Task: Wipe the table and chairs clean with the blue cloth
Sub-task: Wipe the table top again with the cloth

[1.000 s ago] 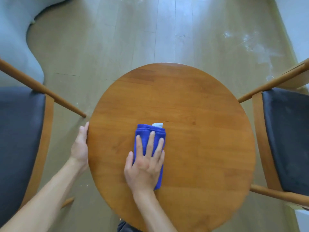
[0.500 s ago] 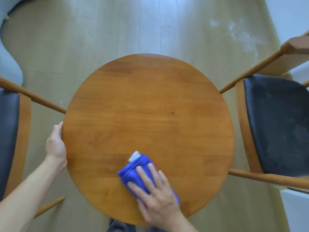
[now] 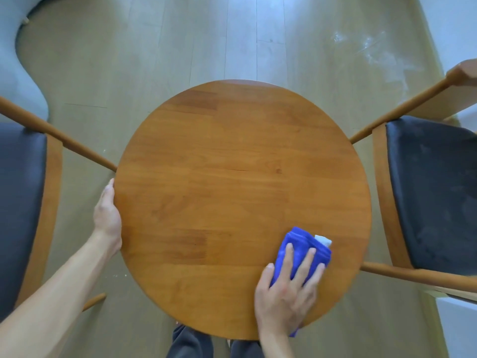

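A round wooden table [image 3: 232, 161] fills the middle of the view. The folded blue cloth [image 3: 299, 244], with a white tag at its far corner, lies on the table's near right part. My right hand [image 3: 286, 290] presses flat on it with fingers spread and straight. My left hand [image 3: 107, 215] holds the table's left edge; its fingers are hidden under the rim. A wooden chair with a dark seat [image 3: 20, 197] stands at the left. Another such chair [image 3: 433, 192] stands at the right.
Pale wooden floor [image 3: 180, 47] surrounds the table, with whitish smears [image 3: 366, 45] at the far right. A light grey upholstered piece [image 3: 15, 63] curves in at the far left. My dark trouser legs [image 3: 191, 342] show below the table's near edge.
My right hand has slid the cloth from the table's middle toward me, then across to the near right part. My left hand has kept its place on the left edge.
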